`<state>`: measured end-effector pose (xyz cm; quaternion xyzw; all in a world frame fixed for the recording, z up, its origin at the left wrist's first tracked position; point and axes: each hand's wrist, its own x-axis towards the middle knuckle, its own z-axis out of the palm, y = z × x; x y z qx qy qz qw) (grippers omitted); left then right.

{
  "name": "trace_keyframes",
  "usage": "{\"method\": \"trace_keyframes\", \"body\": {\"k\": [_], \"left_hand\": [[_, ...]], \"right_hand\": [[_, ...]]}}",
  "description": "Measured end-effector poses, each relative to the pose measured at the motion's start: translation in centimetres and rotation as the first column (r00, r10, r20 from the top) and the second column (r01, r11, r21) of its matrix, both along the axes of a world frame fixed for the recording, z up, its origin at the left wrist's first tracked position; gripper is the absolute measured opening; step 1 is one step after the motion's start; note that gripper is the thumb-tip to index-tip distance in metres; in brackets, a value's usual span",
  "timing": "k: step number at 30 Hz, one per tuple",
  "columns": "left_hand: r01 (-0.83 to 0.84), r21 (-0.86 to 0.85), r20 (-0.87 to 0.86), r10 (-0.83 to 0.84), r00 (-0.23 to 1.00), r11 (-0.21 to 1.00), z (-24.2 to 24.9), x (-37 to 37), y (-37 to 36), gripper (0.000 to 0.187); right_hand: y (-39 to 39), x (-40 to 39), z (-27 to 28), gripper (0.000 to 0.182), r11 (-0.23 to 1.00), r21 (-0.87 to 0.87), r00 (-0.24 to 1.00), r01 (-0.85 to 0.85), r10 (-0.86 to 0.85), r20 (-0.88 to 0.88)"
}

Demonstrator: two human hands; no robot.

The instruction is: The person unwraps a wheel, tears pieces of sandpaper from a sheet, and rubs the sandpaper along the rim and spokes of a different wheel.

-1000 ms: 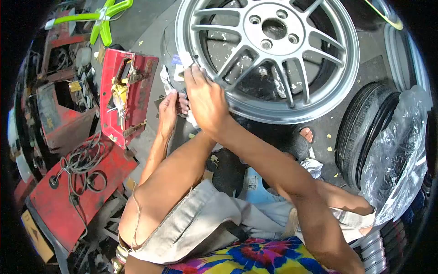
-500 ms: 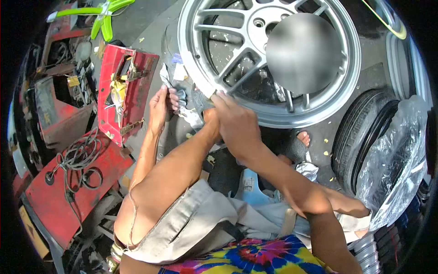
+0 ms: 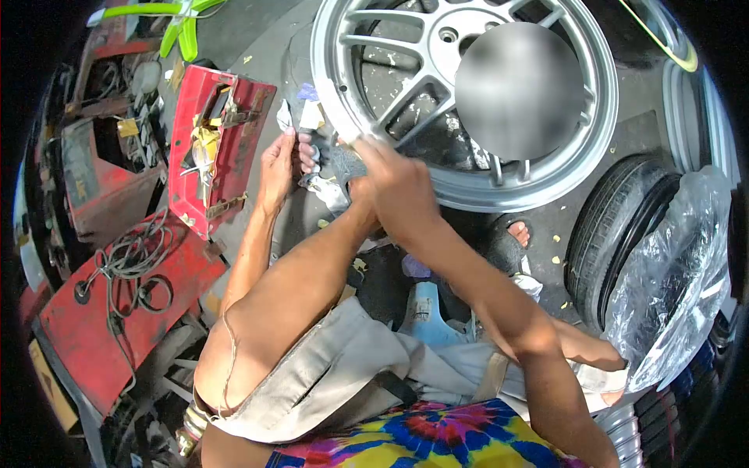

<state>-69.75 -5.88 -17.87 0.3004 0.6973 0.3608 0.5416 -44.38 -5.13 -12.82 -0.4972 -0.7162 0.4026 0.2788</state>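
Observation:
A silver multi-spoke wheel rim [image 3: 340, 100] lies at the upper middle, partly hidden by a round grey blur. My right hand [image 3: 399, 183] reaches to its lower left edge. The fingers are closed together there and smeared by motion; anything small between them is hidden. Left of the rim, my left hand [image 3: 279, 165] pinches a crumpled silvery-white strip [image 3: 285, 117], which sticks up past the fingertips. Its exact material I cannot make out. Below that hand, more crumpled white scraps [image 3: 321, 187] lie on the floor by my foot.
A red metal panel [image 3: 187, 156] stands left of my left hand, with a larger red panel [image 3: 86, 320] and coiled cable [image 3: 140, 257] below. A tyre [image 3: 608, 226] and clear plastic sheeting [image 3: 671, 288] stand at right. A light-blue plastic piece [image 3: 425, 316] lies between my legs.
My right hand has shifted slightly up and left at the rim's edge. My left hand has moved a little to the right, and less of the strip shows above its fingers.

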Motion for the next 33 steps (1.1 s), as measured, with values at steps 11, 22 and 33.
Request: {"method": "trace_keyframes", "body": {"k": [11,22,33], "left_hand": [[-0.027,0.083,-0.001,0.027,1.0,0.996,-0.5,-1.2,0.1,0.043],[-0.093,0.086,0.025,0.091,0.996,0.992,-1.0,-1.6,0.6,0.05],[-0.163,0.058,0.146,0.154,0.977,0.985,-0.5,-0.3,0.5,0.047]], "right_hand": [[-0.6,-4.6,-1.9,0.049,0.933,0.309,0.982,0.186,-0.167,-0.086],[1.6,-6.3,-2.0,0.043,0.933,0.328,0.988,0.149,-0.149,-0.026],[1.5,-5.6,-3.3,0.061,0.86,0.495,0.992,0.123,-0.091,-0.088]]}}
